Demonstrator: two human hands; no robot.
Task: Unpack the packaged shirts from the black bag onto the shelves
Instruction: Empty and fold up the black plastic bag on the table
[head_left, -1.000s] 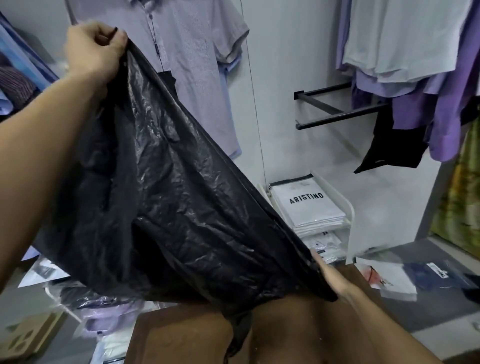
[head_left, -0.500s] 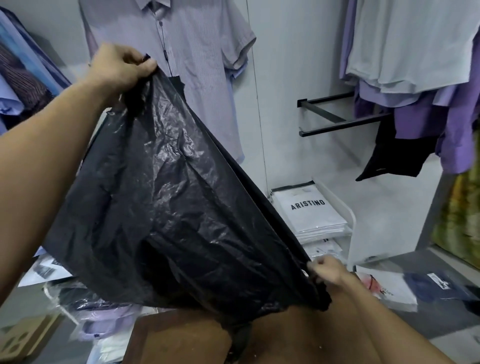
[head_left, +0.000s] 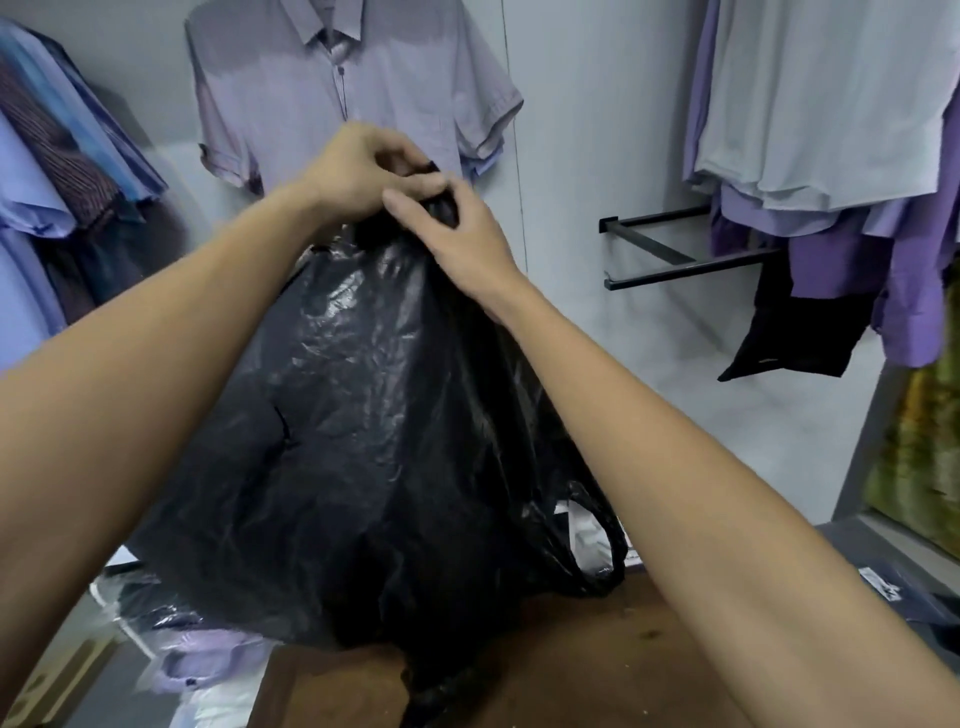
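The crumpled black plastic bag (head_left: 374, 447) hangs limp in front of me above a brown surface (head_left: 571, 660). Both hands meet at its top edge. My left hand (head_left: 353, 176) grips the bunched plastic from the left, and my right hand (head_left: 457, 228) pinches the same bunch just below and to the right. One bag handle loop dangles at the lower right. Packaged shirts (head_left: 202, 660) in clear wrap lie at the lower left, partly hidden by the bag. The shelf with the white packages is hidden behind the bag.
A lilac short-sleeved shirt (head_left: 353, 88) hangs on the wall straight ahead. More shirts hang at the left (head_left: 57, 171) and upper right (head_left: 831, 119). A black wall rail (head_left: 685, 260) juts out at right. A dark packaged item (head_left: 893, 592) lies at the lower right.
My right hand rose from the bag's lower corner to its top and joined the left hand. The left hand shifted right and down. The bag now hangs folded instead of stretched diagonally.
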